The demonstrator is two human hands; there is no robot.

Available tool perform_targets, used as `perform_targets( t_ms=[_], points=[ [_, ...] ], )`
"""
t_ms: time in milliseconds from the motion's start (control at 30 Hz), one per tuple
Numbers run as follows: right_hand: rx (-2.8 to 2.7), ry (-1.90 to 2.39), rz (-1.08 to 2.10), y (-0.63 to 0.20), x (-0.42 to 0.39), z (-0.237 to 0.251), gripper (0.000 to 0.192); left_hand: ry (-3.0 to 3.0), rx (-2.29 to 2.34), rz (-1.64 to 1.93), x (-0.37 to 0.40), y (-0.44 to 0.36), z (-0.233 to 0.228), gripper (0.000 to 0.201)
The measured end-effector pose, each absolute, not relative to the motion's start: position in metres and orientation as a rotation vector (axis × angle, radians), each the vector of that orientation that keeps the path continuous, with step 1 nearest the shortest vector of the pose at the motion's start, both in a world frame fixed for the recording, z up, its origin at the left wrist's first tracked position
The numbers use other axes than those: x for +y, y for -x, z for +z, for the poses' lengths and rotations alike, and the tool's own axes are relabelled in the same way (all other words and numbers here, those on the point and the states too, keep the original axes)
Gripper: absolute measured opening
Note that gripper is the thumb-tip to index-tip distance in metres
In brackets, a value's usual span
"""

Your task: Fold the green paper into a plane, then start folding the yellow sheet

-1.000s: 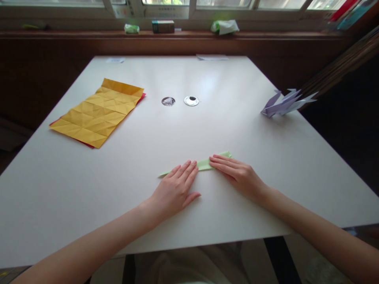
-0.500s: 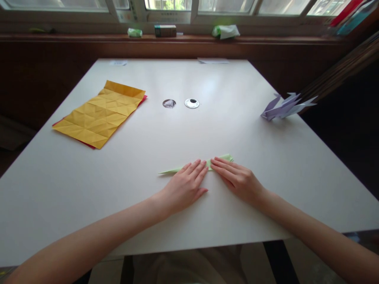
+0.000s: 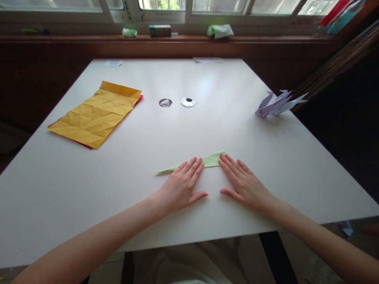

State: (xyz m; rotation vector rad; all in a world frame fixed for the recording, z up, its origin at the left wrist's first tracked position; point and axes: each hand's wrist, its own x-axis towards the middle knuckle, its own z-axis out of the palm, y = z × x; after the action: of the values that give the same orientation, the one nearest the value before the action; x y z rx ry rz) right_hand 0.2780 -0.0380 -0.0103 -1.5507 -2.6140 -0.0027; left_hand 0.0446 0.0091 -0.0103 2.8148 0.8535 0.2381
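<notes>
A narrow folded strip of light green paper (image 3: 211, 160) lies flat on the white table (image 3: 183, 130), pointed at its left end. My left hand (image 3: 181, 185) rests palm down with its fingertips on the middle of the strip. My right hand (image 3: 243, 183) lies flat beside it, fingertips touching the strip's right end. Neither hand grips the paper; both press it onto the table.
A creased yellow sheet (image 3: 96, 113) over a red one lies at the far left. Two small round silver things (image 3: 177, 102) sit mid-table. Lilac folded paper figures (image 3: 276, 104) stand at the right edge. Small packets and a box (image 3: 160, 30) line the window sill.
My right hand has slid right along the strip and turned, so more green paper shows between the hands. My left hand moved slightly right and stays on the strip.
</notes>
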Motion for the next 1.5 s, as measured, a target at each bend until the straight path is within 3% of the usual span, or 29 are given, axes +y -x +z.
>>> perform_targets(
  t_ms=[167,500,1367,1500],
  points=[
    [-2.528,1.627,-0.09,-0.268,-0.037,-0.003,0.066,-2.818,0.848,0.249,0.009,-0.044,-0.01,0.068],
    [-2.588,1.402,0.16,-0.227,-0.012,-0.012,0.076,-2.846,0.864,0.286,0.007,-0.046,-0.013,0.062],
    [-2.649,1.459,0.086,-0.228,-0.014,-0.012,0.075,-2.715,0.943,0.18,0.004,0.003,-0.005,0.062],
    [-2.657,1.472,0.074,-0.228,-0.014,-0.011,0.075,-2.693,0.974,0.292,0.012,0.01,-0.006,0.05]
  ],
)
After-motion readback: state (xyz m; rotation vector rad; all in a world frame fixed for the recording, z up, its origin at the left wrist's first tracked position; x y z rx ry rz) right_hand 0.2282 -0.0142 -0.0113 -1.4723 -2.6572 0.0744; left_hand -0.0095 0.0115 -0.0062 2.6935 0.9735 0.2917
